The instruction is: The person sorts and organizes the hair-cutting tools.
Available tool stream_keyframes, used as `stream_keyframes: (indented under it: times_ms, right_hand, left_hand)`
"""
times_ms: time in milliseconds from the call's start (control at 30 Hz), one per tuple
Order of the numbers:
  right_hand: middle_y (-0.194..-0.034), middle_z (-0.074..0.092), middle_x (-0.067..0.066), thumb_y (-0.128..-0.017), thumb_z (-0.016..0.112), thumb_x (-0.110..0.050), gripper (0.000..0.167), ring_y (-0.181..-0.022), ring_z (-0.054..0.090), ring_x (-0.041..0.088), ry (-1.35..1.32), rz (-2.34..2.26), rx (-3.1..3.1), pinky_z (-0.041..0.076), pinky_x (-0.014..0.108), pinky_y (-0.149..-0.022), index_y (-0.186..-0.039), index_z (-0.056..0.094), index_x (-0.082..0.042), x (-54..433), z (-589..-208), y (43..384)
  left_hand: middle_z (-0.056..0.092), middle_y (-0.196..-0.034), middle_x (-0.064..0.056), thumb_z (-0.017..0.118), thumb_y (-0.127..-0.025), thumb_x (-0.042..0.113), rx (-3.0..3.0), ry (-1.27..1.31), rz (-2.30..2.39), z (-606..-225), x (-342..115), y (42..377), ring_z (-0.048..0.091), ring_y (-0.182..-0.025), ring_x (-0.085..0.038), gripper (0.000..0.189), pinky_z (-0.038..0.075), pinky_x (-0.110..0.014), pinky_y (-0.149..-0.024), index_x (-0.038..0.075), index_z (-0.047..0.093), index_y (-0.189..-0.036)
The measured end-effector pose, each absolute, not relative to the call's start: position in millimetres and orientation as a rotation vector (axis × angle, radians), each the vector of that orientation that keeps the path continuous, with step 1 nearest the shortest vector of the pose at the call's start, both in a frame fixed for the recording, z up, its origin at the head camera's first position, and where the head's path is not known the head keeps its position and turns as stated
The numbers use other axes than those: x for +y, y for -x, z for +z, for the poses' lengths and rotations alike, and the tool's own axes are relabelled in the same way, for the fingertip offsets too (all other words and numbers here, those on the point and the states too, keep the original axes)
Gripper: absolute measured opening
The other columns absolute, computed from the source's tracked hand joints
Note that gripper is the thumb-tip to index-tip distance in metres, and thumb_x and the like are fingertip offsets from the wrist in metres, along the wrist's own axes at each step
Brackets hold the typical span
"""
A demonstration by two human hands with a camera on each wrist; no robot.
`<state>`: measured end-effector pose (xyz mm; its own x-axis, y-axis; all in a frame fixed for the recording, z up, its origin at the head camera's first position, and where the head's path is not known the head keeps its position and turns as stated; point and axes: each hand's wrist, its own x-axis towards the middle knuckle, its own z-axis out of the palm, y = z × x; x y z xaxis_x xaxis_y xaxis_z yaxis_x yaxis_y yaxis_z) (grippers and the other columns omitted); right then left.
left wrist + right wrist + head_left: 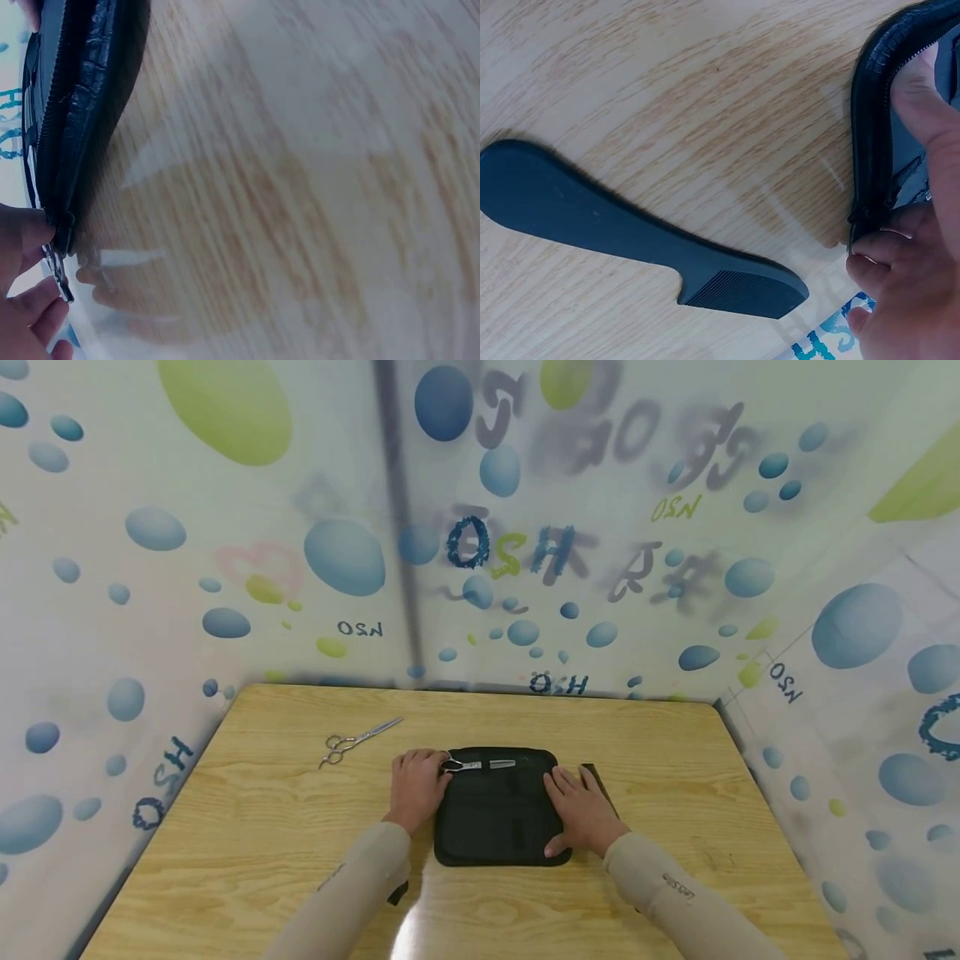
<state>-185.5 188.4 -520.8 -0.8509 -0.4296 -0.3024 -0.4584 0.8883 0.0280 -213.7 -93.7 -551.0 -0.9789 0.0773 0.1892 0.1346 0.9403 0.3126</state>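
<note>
A black zip case [495, 827] lies opened flat on the wooden table, its zipper running along the rim. Inside, near its far edge, a pair of silver scissors [468, 766] sits under a small strap, blades pointing right. My left hand [418, 787] is at the case's far left corner, thumb and fingers pinching the scissors' handle; metal [60, 277] sticks out between the fingers in the left wrist view. My right hand [583, 810] rests spread over the right edge, its thumb [915, 90] pressing inside the rim.
Another pair of silver scissors [358, 743] lies on the table [262, 827] to the left of the case. A black comb [615, 206] lies right of the case, partly hidden by my right hand in the head view. Patterned walls [345, 556] surround the table's far side.
</note>
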Motion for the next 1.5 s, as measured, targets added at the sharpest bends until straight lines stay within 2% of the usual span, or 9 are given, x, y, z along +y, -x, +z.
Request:
stream_keyframes:
  times_ms: [267, 767, 1500]
  right_hand:
    - [-0.16, 0.026, 0.014, -0.065, 0.074, -0.068, 0.119, -0.15, 0.025, 0.029, 0.655, 0.159, 2.76, 0.01, 0.055, -0.122, -0.153, 0.028, -0.004, 187.6, -520.1, 186.2]
    - [-0.161, 0.025, 0.013, -0.064, 0.073, -0.07, 0.12, -0.15, 0.024, 0.028, 0.65, 0.181, 2.756, 0.01, 0.055, -0.122, -0.154, 0.027, -0.005, 187.8, -522.7, 186.7]
    - [-0.161, 0.025, 0.015, -0.065, 0.074, -0.067, 0.117, -0.15, 0.024, 0.029, 0.64, 0.141, 2.752, 0.009, 0.055, -0.122, -0.153, 0.028, -0.004, 187.2, -520.5, 186.1]
  left_hand:
    - [0.069, -0.117, -0.007, 0.075, -0.086, 0.022, -2.876, 0.254, -0.44, -550.2, -94.6, 214.7, 0.059, -0.114, -0.029, 0.028, 0.043, -0.05, -0.097, 0.016, 0.07, -0.113]
    - [0.065, -0.122, -0.01, 0.071, -0.09, 0.021, -2.923, 0.369, -0.43, -548.3, -98.2, 213.9, 0.057, -0.118, -0.032, 0.034, 0.043, -0.051, -0.101, 0.015, 0.067, -0.123]
    - [0.064, -0.122, -0.01, 0.068, -0.091, 0.017, -2.849, 0.518, -0.324, -551.7, -98.2, 213.6, 0.057, -0.117, -0.03, 0.035, 0.046, -0.05, -0.098, 0.015, 0.066, -0.126]
